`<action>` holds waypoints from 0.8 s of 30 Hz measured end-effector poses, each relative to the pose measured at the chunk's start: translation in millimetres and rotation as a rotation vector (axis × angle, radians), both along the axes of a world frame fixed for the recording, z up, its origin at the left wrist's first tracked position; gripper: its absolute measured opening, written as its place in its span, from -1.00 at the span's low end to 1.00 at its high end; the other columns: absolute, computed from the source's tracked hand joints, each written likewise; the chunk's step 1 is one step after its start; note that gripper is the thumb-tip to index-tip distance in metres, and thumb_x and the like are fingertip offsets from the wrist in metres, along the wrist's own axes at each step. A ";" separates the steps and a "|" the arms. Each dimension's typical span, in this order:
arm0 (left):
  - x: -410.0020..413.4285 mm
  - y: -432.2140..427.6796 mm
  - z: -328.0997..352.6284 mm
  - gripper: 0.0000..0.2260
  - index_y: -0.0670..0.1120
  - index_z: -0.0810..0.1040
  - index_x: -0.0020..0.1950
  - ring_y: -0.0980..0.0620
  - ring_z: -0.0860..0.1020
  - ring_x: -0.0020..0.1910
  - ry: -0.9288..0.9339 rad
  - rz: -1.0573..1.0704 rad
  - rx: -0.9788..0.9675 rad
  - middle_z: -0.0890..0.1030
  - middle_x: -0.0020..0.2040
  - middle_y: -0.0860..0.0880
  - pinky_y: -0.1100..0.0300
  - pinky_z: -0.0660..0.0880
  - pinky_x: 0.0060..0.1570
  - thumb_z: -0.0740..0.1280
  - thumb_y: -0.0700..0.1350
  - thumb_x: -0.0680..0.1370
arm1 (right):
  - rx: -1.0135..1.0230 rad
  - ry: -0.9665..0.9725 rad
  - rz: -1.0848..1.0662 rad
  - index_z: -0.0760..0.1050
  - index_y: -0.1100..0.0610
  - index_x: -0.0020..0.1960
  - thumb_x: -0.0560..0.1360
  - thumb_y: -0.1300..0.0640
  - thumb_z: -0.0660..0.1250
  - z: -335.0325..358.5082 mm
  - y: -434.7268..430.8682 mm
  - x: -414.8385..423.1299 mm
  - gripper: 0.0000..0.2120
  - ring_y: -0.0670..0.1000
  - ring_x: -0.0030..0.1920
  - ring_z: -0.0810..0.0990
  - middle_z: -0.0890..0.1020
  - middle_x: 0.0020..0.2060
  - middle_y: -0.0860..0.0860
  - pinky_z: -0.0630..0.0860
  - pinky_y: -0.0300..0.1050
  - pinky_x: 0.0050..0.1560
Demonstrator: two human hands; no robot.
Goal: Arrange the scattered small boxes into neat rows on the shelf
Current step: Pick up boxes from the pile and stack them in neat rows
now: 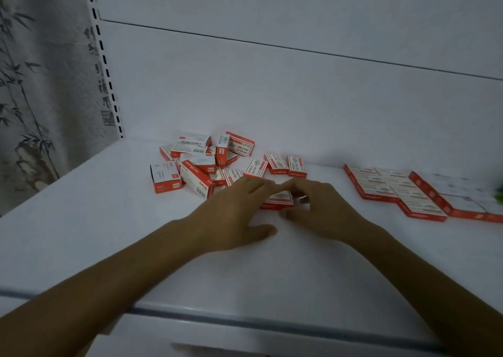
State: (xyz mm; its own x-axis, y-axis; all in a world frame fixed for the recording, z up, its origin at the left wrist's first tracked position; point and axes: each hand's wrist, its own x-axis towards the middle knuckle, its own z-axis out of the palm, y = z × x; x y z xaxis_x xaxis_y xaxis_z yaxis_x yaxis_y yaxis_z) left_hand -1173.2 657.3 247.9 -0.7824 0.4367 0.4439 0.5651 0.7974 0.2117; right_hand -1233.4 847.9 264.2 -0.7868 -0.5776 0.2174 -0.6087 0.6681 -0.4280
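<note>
At the centre of the white shelf [109, 234], the left hand [234, 212], grip open, touches a small red-and-white cardboard box [276, 203] pinched in the grip of the right hand [324, 209], between scattered boxes [201, 166] and tidy rows [394, 190].

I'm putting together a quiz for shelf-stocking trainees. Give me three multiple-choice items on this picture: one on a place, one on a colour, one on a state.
1. Where on the shelf do the neat rows lie?
A. left end
B. right side
C. front edge

2. What colours are the boxes?
A. blue and yellow
B. red and white
C. all black

3. How does the pile at the back lie?
A. jumbled at odd angles
B. in straight lines
C. in one tall stack

Answers:
1 B, the rows lie flat and edge to edge at the right.
2 B, each box shows red edges and white faces.
3 A, its boxes tilt and overlap.
</note>
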 end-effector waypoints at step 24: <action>7.1 -2.0 4.5 -0.52 0.04 0.44 0.31 -0.02 0.55 0.15 0.111 0.328 0.459 0.57 0.20 0.00 0.16 0.47 0.07 0.45 -0.02 0.41 | -0.347 0.649 0.012 0.40 0.12 0.14 0.45 0.02 0.29 -3.9 -4.4 22.8 -0.68 -0.02 0.13 0.46 0.61 0.07 0.14 0.24 -0.45 0.26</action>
State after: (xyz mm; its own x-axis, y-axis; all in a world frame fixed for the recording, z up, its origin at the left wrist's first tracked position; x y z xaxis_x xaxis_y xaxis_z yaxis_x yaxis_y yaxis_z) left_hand -1166.1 655.4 252.4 -0.7822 -0.0777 0.6181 0.3426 0.7751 0.5309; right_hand -1210.6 843.5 260.4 -0.4319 -0.3984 0.8091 -0.8179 0.5512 -0.1651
